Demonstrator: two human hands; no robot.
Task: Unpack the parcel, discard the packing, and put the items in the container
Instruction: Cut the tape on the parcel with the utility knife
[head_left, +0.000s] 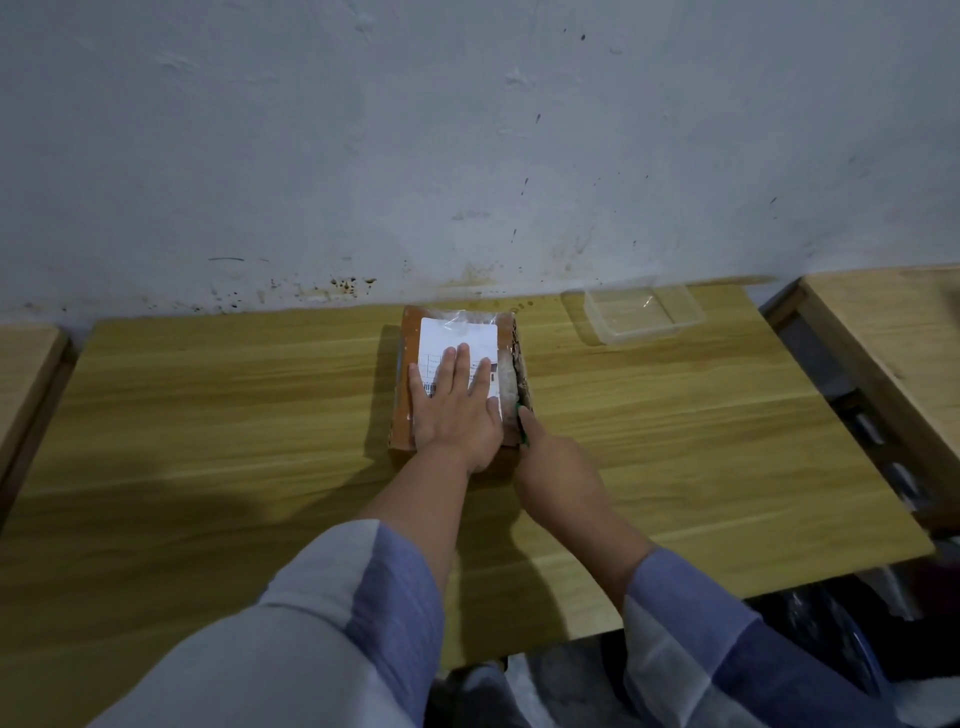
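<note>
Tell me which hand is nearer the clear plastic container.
Right. The right hand works a green tool along the parcel's right edge, on the side toward the clear container; the left hand lies flat on the parcel's label, farther away.

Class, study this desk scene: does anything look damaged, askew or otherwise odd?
Only the wall: it is stained and spattered just above the table. The parcel lies flat and sealed, left hand pressed on its label, right hand holding a green tool at its edge. The clear container sits upright, empty.
</note>
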